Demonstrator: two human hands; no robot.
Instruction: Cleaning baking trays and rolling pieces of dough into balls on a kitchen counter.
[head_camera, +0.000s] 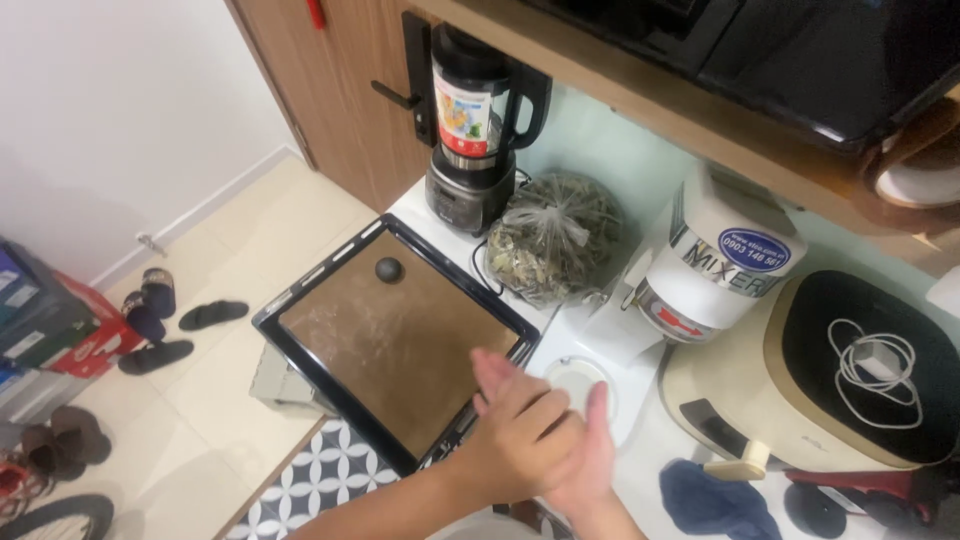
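Both hands pressed palm to palm, L hand over R hand, fingers flat; can't tell if anything is between them. Position: just off near corner of black baking tray w/ brown liner. One dark dough ball at tray's far end.

even indoor light, soft shadows, slight blur

A glossy black tray holds matt brown paper beneath a dark, smooth dough ball.
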